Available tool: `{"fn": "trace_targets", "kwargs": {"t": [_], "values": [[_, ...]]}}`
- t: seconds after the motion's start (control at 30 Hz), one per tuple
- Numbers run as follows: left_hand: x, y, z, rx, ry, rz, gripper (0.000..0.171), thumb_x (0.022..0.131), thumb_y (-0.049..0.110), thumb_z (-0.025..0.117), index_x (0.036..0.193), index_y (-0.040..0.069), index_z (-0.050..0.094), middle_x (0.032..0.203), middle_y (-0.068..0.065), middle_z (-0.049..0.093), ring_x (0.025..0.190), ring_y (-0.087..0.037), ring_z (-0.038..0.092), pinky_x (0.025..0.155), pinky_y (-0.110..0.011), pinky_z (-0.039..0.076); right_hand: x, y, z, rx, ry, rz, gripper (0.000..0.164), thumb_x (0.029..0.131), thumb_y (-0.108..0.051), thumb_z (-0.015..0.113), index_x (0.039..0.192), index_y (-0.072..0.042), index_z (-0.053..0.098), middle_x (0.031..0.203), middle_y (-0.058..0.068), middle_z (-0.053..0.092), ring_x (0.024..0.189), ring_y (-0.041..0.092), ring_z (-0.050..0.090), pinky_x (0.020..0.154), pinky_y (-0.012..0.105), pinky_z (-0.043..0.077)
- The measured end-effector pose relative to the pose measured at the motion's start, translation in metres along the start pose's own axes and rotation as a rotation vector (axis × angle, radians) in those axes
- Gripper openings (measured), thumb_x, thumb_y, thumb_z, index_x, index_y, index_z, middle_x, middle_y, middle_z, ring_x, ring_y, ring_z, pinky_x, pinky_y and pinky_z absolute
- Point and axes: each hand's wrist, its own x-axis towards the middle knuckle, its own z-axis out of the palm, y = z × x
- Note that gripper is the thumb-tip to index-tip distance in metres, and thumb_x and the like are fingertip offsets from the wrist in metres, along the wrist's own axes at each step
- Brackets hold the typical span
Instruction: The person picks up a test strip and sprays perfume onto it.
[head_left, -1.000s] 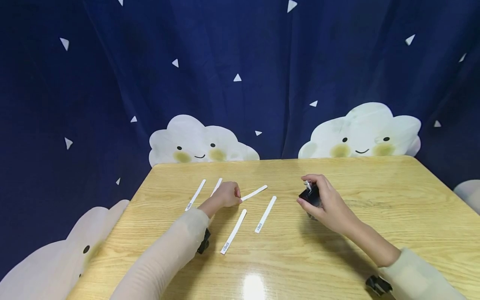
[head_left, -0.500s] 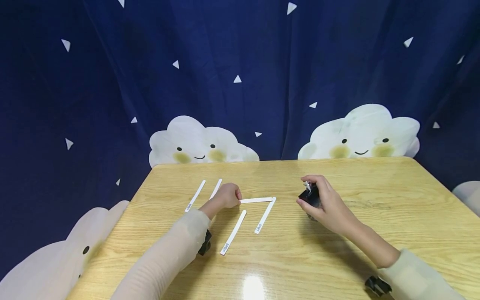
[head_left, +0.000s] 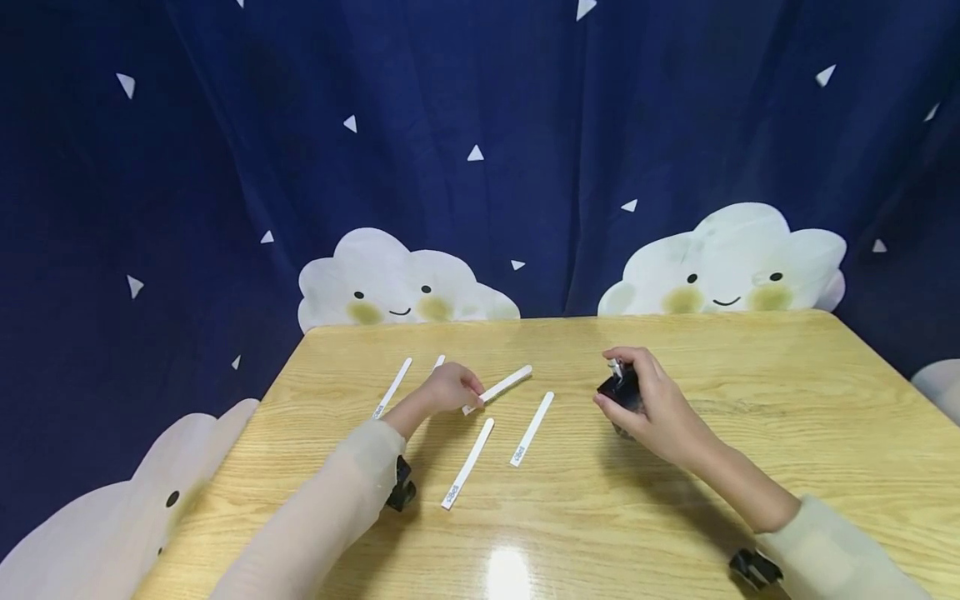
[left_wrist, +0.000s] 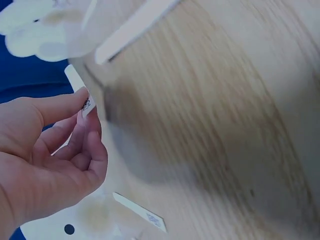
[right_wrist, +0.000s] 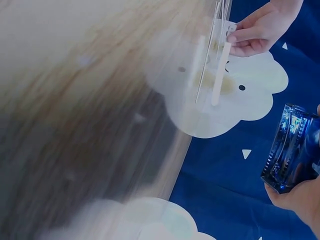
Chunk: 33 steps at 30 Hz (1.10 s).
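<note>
My left hand [head_left: 452, 388] pinches the printed end of a white perfume test strip [head_left: 504, 385] between thumb and fingertips. This strip slants up and to the right over the table's middle. My right hand [head_left: 660, 408] grips a dark glass perfume bottle [head_left: 624, 392], index finger on top at its silvery spray nozzle and thumb low on its side. In the right wrist view the bottle [right_wrist: 292, 150] looks ridged and blue, at the right edge. A gap lies between the bottle and the held strip.
On the wooden table [head_left: 675, 517] lie more white strips: a front strip [head_left: 468, 463], a right strip [head_left: 532, 428], a left strip [head_left: 392, 388], and a strip [head_left: 439, 361] partly hidden behind my left hand. A dark blue curtain [head_left: 555, 208] with clouds hangs beyond the table's far edge.
The held strip swung down toward the right strip, then back up, and now shows both ends. My left hand shifted slightly left and back. My right hand with the bottle stayed put.
</note>
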Motion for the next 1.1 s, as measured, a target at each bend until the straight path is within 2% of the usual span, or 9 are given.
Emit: {"fn": "trace_targets", "kwargs": {"t": [0.2,0.4,0.5,0.63,0.8,0.93,1.1], "values": [[-0.01,0.011,-0.006,-0.19,-0.011,-0.006,0.013,0.082,0.008,0.071,0.092,0.001,0.07,0.078,-0.001,0.065,0.074,-0.01,0.054,0.064,-0.02,0.045,0.002,-0.003,0.002,0.005,0.011,-0.001,0.057,0.081,-0.013,0.075,0.129,-0.008,0.044,0.112,0.01,0.054,0.089,0.012,0.05,0.068,0.027,0.05],[-0.023,0.026,-0.007,-0.261,-0.032,0.006,0.015,0.082,0.01,0.072,0.094,0.003,0.071,0.08,-0.002,0.068,0.074,-0.01,0.058,0.068,-0.021,0.048,0.004,-0.003,-0.001,0.243,-0.034,0.08,0.051,0.087,-0.005,0.067,0.13,-0.006,0.04,0.106,0.015,0.054,0.076,0.005,0.054,0.061,0.021,0.051],[-0.029,0.031,-0.007,-0.265,-0.035,0.012,0.015,0.082,0.011,0.072,0.095,0.003,0.071,0.083,-0.003,0.07,0.076,-0.009,0.059,0.069,-0.019,0.046,0.005,-0.002,-0.003,0.304,-0.045,0.126,0.05,0.089,-0.005,0.065,0.131,-0.008,0.039,0.105,0.015,0.055,0.078,0.003,0.056,0.065,0.021,0.052],[-0.034,0.034,-0.008,-0.274,-0.04,0.003,0.015,0.082,0.011,0.072,0.095,0.003,0.07,0.084,-0.003,0.07,0.077,-0.009,0.058,0.069,-0.019,0.045,0.006,-0.002,-0.004,0.301,-0.051,0.143,0.05,0.089,-0.007,0.065,0.132,-0.009,0.039,0.106,0.014,0.055,0.08,0.003,0.056,0.068,0.021,0.051],[-0.039,0.037,-0.008,-0.284,-0.051,0.01,0.017,0.083,0.013,0.072,0.097,0.004,0.07,0.084,-0.002,0.069,0.078,-0.009,0.058,0.07,-0.02,0.047,0.006,-0.003,-0.001,0.265,-0.041,0.103,0.052,0.086,-0.005,0.068,0.131,-0.008,0.04,0.105,0.013,0.053,0.075,0.003,0.055,0.062,0.021,0.051],[-0.043,0.044,-0.008,-0.285,-0.057,0.036,0.017,0.083,0.013,0.072,0.097,0.004,0.07,0.084,-0.002,0.07,0.077,-0.008,0.059,0.07,-0.019,0.047,0.009,-0.005,0.002,0.175,-0.031,0.047,0.054,0.084,-0.007,0.071,0.128,-0.005,0.041,0.106,0.013,0.054,0.073,0.005,0.052,0.059,0.02,0.049],[-0.047,0.051,-0.008,-0.293,-0.073,0.046,0.016,0.084,0.013,0.071,0.097,0.004,0.07,0.085,-0.003,0.071,0.078,-0.009,0.06,0.072,-0.021,0.048,0.012,-0.011,0.005,0.038,-0.049,0.006,0.054,0.083,-0.011,0.073,0.126,-0.003,0.042,0.107,0.015,0.054,0.083,0.016,0.053,0.066,0.028,0.051]]}}
